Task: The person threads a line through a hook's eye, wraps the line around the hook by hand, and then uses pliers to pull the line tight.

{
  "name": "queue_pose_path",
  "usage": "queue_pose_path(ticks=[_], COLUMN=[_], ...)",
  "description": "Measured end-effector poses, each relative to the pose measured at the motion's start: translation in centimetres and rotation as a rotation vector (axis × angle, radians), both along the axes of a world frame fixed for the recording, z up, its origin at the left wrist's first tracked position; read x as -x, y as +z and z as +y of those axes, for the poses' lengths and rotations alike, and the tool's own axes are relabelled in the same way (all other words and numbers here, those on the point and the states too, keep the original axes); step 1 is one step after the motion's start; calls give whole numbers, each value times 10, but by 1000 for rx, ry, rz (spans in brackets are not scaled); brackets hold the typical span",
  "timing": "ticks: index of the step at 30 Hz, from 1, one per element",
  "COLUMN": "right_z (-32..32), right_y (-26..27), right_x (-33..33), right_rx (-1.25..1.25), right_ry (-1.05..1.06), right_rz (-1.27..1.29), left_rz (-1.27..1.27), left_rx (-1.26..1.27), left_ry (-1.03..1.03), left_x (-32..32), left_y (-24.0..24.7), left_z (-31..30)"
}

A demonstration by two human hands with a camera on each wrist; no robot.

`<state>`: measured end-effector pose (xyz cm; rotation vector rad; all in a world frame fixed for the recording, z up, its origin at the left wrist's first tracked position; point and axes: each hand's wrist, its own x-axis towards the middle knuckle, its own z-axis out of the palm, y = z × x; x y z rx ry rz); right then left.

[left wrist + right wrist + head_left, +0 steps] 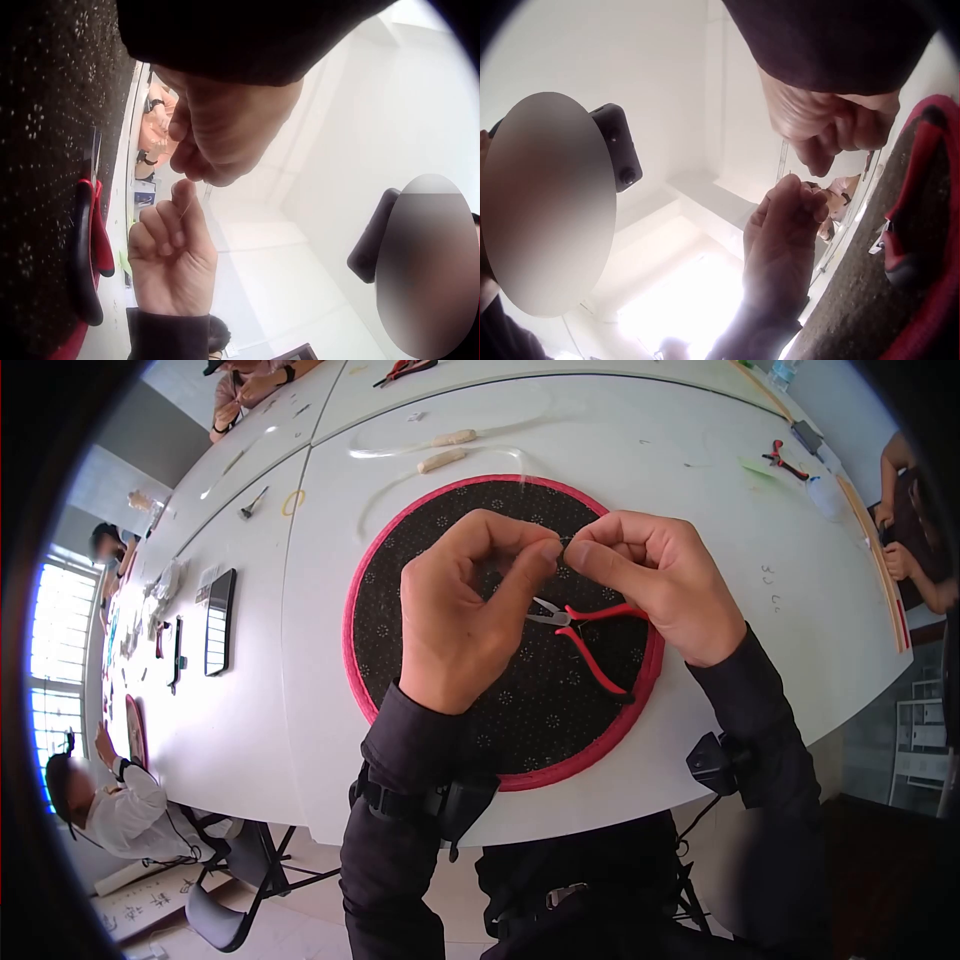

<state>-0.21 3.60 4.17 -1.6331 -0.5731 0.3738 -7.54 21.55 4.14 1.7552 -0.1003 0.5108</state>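
Over a round dark mat (520, 720) with a pink-red rim, both hands are raised with their fingertips almost meeting. My left hand (455, 615) pinches thumb against forefinger at a tiny thin piece. Facing it, my right hand (655, 575) pinches in the same way, its other fingers curled in. A fine pale strand (184, 215) shows against the right fingers in the left wrist view; the fingertips hide most of it, and I cannot tell if it is wire or thread. Red-handled pliers (592, 660) lie with jaws parted on the mat below the hands.
Two wooden-handled tools (442, 460) with clear loops lie beyond the mat. A phone (219, 622) and a small brush (254, 503) are on the white table (320, 760) to the left. More pliers (785, 460) lie at the far right. Other people sit around the table.
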Motion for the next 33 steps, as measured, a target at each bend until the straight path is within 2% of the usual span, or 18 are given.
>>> queue_pose_path(ticks=[4, 7, 10, 13, 16, 22, 33], right_z=[2, 5, 8, 8, 3, -2, -8], right_y=[2, 12, 13, 9, 12, 4, 13], right_x=[5, 16, 25, 24, 18, 0, -6], right_rx=[43, 158, 164, 148, 157, 100, 11], right_ry=[-37, -70, -87, -92, -89, -91, 77], right_rz=[-106, -204, -339, -512, -522, -362, 57], left_rz=[-52, -80, -109, -132, -83, -37, -86], left_rx=[-30, -124, -245, -411, -419, -468, -266], left_ry=[34, 82, 119, 82, -8, -71, -88], left_x=[-2, -4, -6, -6, -5, 0, 1], left_y=[-5, -8, -10, -9, -10, -4, -7], left_z=[1, 3, 4, 6, 5, 1, -1])
